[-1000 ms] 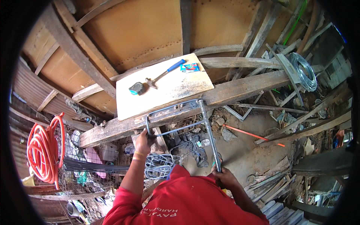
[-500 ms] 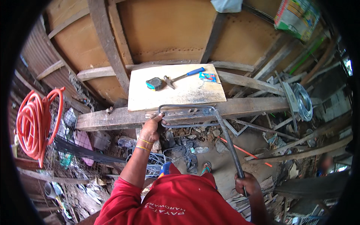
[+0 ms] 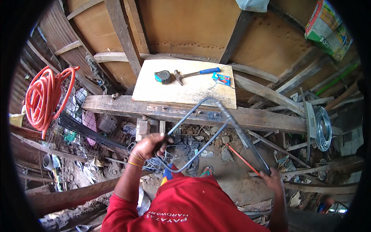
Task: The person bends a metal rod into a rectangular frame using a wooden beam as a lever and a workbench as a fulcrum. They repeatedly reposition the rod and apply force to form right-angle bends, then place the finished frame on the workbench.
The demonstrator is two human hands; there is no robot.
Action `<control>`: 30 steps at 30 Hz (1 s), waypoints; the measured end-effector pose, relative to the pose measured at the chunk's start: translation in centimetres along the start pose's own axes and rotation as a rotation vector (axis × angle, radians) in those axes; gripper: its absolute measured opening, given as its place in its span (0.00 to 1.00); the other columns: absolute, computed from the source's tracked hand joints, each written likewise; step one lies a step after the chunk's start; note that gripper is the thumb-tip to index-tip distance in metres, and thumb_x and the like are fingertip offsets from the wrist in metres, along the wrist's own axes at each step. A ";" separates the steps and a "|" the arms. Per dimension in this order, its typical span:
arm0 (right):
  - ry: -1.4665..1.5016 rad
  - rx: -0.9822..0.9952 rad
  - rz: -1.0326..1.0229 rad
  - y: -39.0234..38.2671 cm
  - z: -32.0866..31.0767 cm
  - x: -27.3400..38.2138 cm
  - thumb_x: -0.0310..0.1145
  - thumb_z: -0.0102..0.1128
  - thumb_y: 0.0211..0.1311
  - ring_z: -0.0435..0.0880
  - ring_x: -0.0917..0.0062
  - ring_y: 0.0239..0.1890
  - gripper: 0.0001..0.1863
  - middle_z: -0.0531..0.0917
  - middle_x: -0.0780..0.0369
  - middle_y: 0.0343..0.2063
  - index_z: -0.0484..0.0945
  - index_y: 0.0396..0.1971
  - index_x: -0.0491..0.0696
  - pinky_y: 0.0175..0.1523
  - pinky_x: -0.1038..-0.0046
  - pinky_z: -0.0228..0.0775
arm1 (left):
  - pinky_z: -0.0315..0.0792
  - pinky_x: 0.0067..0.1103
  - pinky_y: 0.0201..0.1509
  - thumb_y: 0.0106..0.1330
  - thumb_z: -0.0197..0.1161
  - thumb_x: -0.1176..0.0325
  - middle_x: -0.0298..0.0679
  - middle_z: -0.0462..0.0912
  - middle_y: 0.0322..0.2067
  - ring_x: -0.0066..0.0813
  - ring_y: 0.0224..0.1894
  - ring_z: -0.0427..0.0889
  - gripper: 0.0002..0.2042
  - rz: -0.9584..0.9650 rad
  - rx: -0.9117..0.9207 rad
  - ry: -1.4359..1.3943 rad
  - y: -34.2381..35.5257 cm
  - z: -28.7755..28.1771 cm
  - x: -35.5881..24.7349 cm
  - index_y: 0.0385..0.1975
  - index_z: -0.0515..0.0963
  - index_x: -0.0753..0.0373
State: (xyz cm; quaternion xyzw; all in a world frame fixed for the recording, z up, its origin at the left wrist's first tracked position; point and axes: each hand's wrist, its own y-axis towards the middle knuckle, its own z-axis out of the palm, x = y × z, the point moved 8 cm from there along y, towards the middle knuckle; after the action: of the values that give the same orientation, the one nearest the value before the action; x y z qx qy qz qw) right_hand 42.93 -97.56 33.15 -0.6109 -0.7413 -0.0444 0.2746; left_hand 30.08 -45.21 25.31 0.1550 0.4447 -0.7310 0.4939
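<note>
My left hand is closed round one corner of a bent steel rod, shaped into a loop with rounded corners. That loop hangs tilted in front of the wooden beam, above the ground. My right hand, slightly blurred, grips the near end of a long dark metal bar. The bar's far end meets the loop's right corner; how they join is unclear. Small metal pegs and a plate are fixed on the beam.
A pale board on the beam carries a tape measure, a claw hammer and a small sachet. Coiled orange hose hangs left, coiled wire right. Rubble and bent rods lie below.
The rod loop has come up off the beam and tilted toward me. My left hand has moved nearer my body, and my right hand has risen with the bar. The view has shifted slightly.
</note>
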 end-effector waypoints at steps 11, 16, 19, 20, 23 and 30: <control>-0.621 0.123 -0.364 22.6 -6.3 4.3 0.57 0.70 0.54 0.85 0.51 0.49 0.29 0.87 0.48 0.43 0.85 0.47 0.49 0.54 0.54 0.77 | 0.49 0.19 0.18 0.75 0.56 0.49 0.23 0.63 0.16 0.16 0.14 0.56 0.16 -0.027 -0.449 -0.374 8.2 1.8 20.4 0.28 0.71 0.52; -0.732 -0.050 -0.198 27.1 -13.9 -7.6 0.56 0.69 0.56 0.85 0.52 0.49 0.30 0.86 0.48 0.45 0.84 0.51 0.48 0.56 0.57 0.76 | 0.50 0.19 0.19 0.77 0.53 0.51 0.23 0.63 0.17 0.16 0.15 0.56 0.14 0.014 -0.510 -0.420 10.2 3.7 21.5 0.29 0.71 0.50; -0.700 -0.079 -0.065 25.2 -15.7 -18.4 0.57 0.71 0.53 0.84 0.52 0.51 0.33 0.85 0.46 0.47 0.84 0.50 0.46 0.57 0.55 0.75 | 0.49 0.19 0.18 0.77 0.53 0.49 0.23 0.62 0.16 0.16 0.14 0.55 0.15 0.023 -0.485 -0.384 10.1 4.3 21.4 0.29 0.69 0.49; -0.653 -0.055 0.029 23.9 -15.2 -22.0 0.57 0.72 0.51 0.83 0.51 0.52 0.35 0.84 0.45 0.49 0.84 0.51 0.45 0.58 0.55 0.74 | 0.48 0.19 0.18 0.77 0.53 0.49 0.23 0.62 0.16 0.16 0.14 0.54 0.16 0.032 -0.493 -0.365 10.0 4.3 21.3 0.29 0.69 0.49; -0.264 -0.162 0.037 17.6 -9.4 -27.9 0.53 0.72 0.53 0.87 0.55 0.42 0.26 0.87 0.50 0.37 0.84 0.39 0.45 0.47 0.52 0.75 | 0.51 0.20 0.17 0.77 0.53 0.48 0.24 0.62 0.16 0.17 0.13 0.56 0.18 0.054 -0.497 -0.376 10.1 4.7 21.4 0.27 0.70 0.53; 0.108 0.207 0.035 8.2 4.0 -19.4 0.55 0.65 0.63 0.86 0.56 0.32 0.25 0.84 0.49 0.27 0.82 0.40 0.44 0.39 0.53 0.73 | 0.53 0.19 0.17 0.76 0.54 0.47 0.25 0.63 0.15 0.17 0.13 0.57 0.20 0.026 -0.527 -0.324 10.3 3.3 20.7 0.28 0.72 0.55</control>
State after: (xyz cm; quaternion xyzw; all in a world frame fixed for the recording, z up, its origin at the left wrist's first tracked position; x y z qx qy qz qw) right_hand 51.15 -111.04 18.59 -0.5889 -0.7151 0.0042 0.3765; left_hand 29.97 -61.13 8.23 -0.0915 0.5324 -0.5991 0.5910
